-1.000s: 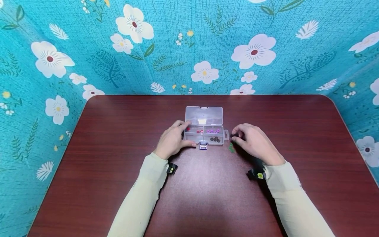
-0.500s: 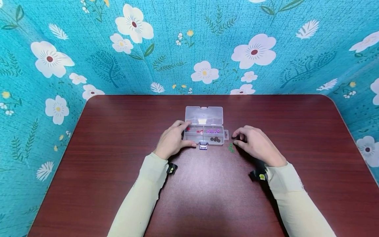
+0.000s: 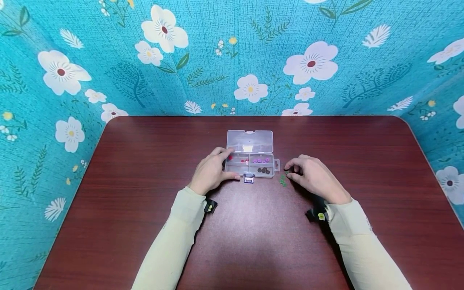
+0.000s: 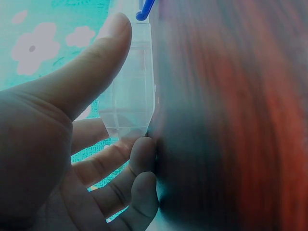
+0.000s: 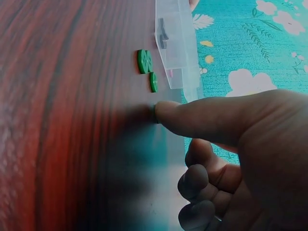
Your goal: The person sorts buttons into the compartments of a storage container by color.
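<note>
A clear plastic compartment box lies open on the table, its lid tipped back. My left hand holds its left end, with the thumb along the front edge and fingers around the far side. Red buttons and purple buttons lie in the back compartments, brown buttons at front right. Right of the box, my right hand is low over the table, a gap showing between thumb and index finger. In the right wrist view its thumb touches a green button; more green buttons lie nearby.
A blue-edged latch hangs from the box's front, and a hanging tab sticks out at its right end. The dark red wooden table meets a blue floral cloth at its back edge.
My right hand has drawn slightly right, away from the box tab, and a green button now shows between its thumb and index finger. My left hand and the box stay put.
</note>
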A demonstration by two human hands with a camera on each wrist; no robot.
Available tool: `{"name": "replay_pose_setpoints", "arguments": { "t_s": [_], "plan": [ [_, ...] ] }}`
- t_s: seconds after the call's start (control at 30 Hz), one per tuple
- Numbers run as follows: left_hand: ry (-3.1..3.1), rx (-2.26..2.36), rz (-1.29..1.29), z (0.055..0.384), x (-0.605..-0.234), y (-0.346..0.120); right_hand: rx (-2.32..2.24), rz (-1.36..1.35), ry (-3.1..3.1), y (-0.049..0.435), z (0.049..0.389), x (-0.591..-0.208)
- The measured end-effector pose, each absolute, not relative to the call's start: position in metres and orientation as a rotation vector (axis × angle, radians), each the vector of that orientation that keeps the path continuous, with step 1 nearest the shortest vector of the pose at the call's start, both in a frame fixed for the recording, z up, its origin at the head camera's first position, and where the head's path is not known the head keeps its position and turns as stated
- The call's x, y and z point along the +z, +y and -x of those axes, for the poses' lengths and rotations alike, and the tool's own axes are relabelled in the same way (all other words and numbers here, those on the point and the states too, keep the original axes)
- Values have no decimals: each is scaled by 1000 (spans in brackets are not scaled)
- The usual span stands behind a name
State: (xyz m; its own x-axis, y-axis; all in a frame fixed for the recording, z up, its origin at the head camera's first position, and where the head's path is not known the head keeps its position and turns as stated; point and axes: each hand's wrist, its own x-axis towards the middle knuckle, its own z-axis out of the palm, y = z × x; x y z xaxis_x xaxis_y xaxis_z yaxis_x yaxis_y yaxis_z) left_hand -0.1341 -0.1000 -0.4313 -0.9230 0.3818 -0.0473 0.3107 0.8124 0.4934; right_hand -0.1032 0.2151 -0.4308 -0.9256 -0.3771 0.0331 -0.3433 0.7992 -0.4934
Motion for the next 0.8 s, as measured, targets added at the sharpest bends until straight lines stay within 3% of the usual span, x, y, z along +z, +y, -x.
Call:
{"name": "replay_pose_setpoints", "arguments": {
  "t_s": [0.8],
  "plan": [
    [2853, 752, -552, 134, -431, -100, -728, 564, 2903, 217, 106, -432]
  ]
}}
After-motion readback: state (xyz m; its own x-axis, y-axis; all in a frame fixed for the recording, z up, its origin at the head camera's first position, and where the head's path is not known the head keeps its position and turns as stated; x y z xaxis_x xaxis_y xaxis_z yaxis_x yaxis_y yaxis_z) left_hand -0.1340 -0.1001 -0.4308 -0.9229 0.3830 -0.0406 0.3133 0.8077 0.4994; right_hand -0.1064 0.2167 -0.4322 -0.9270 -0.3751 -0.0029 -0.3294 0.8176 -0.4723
